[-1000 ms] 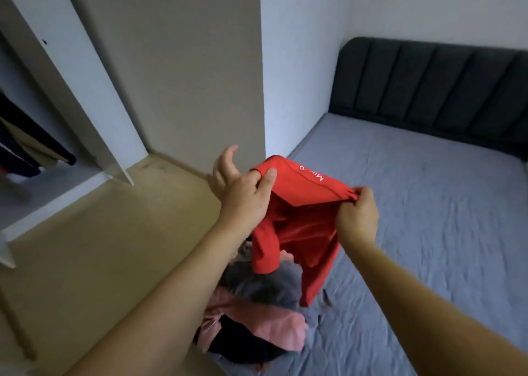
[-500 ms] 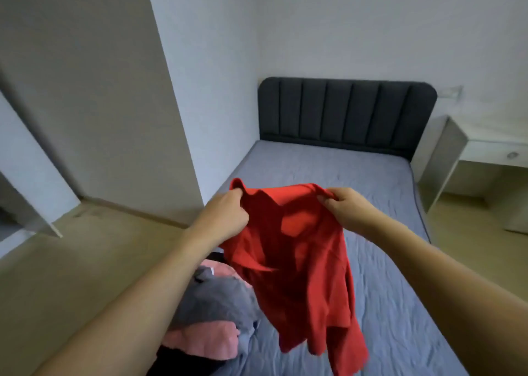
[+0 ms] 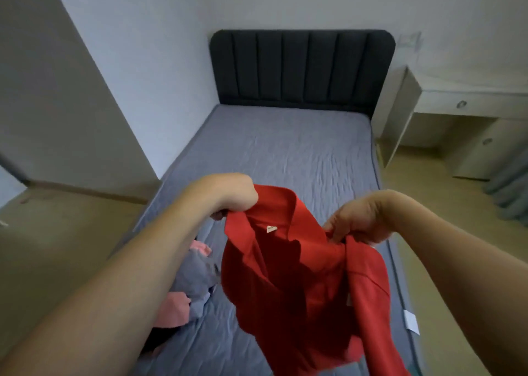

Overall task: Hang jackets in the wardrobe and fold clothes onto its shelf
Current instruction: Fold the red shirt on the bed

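Holding a red shirt up over the bed, both hands keep a closed grip on it near its collar: the left hand bunches the cloth at one side, the right hand pinches the other. The shirt hangs down between the arms. A pile of grey and pink clothes lies on the bed below the left forearm.
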### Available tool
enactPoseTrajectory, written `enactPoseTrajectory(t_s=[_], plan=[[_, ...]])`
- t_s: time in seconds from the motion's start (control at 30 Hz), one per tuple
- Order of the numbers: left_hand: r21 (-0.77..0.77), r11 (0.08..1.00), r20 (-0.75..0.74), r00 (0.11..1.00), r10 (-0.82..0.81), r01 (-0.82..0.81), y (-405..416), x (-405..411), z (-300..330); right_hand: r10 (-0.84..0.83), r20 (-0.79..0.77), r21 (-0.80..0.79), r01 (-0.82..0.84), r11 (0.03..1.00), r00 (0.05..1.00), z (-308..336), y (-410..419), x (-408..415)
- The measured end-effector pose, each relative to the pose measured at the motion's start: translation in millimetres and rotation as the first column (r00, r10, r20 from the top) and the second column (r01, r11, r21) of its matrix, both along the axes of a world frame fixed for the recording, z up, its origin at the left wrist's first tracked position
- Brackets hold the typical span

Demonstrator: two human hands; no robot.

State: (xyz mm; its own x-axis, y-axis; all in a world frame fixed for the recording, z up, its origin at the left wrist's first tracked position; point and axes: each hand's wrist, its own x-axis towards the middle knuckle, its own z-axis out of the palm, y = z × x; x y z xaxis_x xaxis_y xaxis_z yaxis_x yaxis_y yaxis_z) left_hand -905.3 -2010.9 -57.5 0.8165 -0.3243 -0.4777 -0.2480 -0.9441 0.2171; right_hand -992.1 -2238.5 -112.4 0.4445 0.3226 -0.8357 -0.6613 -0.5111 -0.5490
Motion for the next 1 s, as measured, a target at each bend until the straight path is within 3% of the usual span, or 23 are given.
enactPoseTrajectory(t_s=[0.13, 0.2, 0.3, 0.33, 0.4, 0.43, 0.5, 0.57, 0.63, 0.67, 0.77, 0.83, 0.9, 1.0], plan=[[-0.215, 0.961, -0.176, 0.975, 0.138, -0.175, -52, 42, -71, -0.032, 0.007, -0.19, 0.033, 0.981, 0.999, -55, -49, 31], [-0.257, 0.936, -0.237, 0.955, 0.18, -0.24, -90, 63, -130, -0.075, 0.115, -0.354, 0.111, 0.929, 0.991, -104, -78, 56], [-0.395, 0.841, -0.384, 0.898, 0.215, -0.37, -149, 89, -243, 0.037, 0.448, -0.648, 0.296, 0.702, 0.893, -219, -126, 96], [-0.465, 0.77, -0.453, 0.865, 0.217, -0.437, -166, 96, -287, 0.057, 0.569, -0.668, 0.42, 0.615, 0.82, -267, -141, 106], [-0.556, 0.668, -0.5, 0.841, 0.208, -0.495, -194, 104, -389, -0.08, 0.701, -0.573, 0.626, 0.529, 0.709, -371, -164, 115], [-0.577, 0.675, -0.445, 0.87, 0.213, -0.46, -202, 105, -444, -0.149, 0.69, -0.549, 0.646, 0.53, 0.708, -425, -167, 116], [-0.509, 0.801, -0.26, 0.943, 0.206, -0.316, -204, 102, -557, -0.21, 0.571, -0.583, 0.573, 0.577, 0.793, -537, -167, 110], [-0.26, 0.945, -0.102, 0.979, 0.177, -0.198, -192, 94, -661, -0.181, 0.438, -0.642, 0.447, 0.623, 0.881, -632, -162, 95], [-0.001, 0.978, 0.062, 0.976, 0.209, -0.21, -174, 91, -738, -0.16, 0.386, -0.686, 0.399, 0.609, 0.908, -702, -164, 82], [0.051, 0.973, 0.127, 0.968, 0.216, -0.224, -167, 91, -767, -0.155, 0.405, -0.705, 0.415, 0.575, 0.901, -725, -166, 80], [0.012, 0.966, 0.332, 0.912, 0.241, -0.26, -157, 91, -822, -0.071, 0.517, -0.735, 0.485, 0.473, 0.853, -757, -170, 81], [-0.024, 0.979, 0.543, 0.82, 0.184, -0.204, -157, 88, -838, 0.095, 0.568, -0.749, 0.465, 0.472, 0.817, -762, -173, 83], [-0.003, 0.992, 0.686, 0.722, 0.092, -0.124, -159, 83, -836, 0.252, 0.613, -0.749, 0.449, 0.487, 0.749, -756, -180, 77], [0.085, 0.994, 0.804, 0.594, -0.031, -0.062, -148, 94, -802, 0.303, 0.669, -0.716, 0.48, 0.507, 0.678, -738, -203, 59]])
